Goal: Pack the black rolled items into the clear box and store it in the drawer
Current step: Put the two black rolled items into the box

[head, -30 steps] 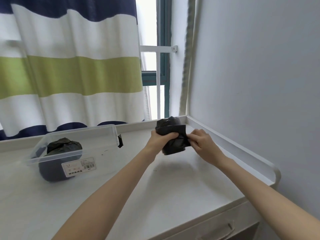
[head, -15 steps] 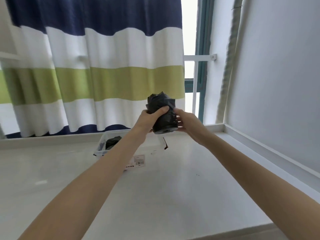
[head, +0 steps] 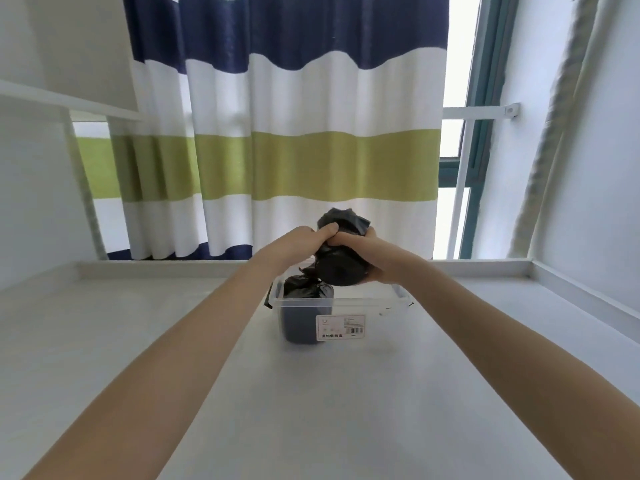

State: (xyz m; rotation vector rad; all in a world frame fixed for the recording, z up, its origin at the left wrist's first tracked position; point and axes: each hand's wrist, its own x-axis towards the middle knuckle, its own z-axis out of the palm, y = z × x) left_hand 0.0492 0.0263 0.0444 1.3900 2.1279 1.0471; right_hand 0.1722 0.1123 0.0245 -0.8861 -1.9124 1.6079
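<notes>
A clear box (head: 377,306) with a white barcode label stands on the white tabletop (head: 311,410), straight ahead. One black rolled item (head: 304,292) stands inside it at the left. Just above the box's right half I hold a second black rolled item (head: 341,270), its flat end facing me. My left hand (head: 304,242) grips its upper left side and my right hand (head: 363,251) wraps around its right side. Both hands are shut on it. No drawer is visible.
A striped blue, white and green curtain (head: 294,150) hangs behind the table. A raised white rim (head: 485,263) runs along the back and right edges. A white wall (head: 595,168) is at the right, and a white shelf (head: 69,102) juts out upper left.
The view has swung so the box now sits straight ahead. My hands have carried the black rolled item down and over the box's right half.
</notes>
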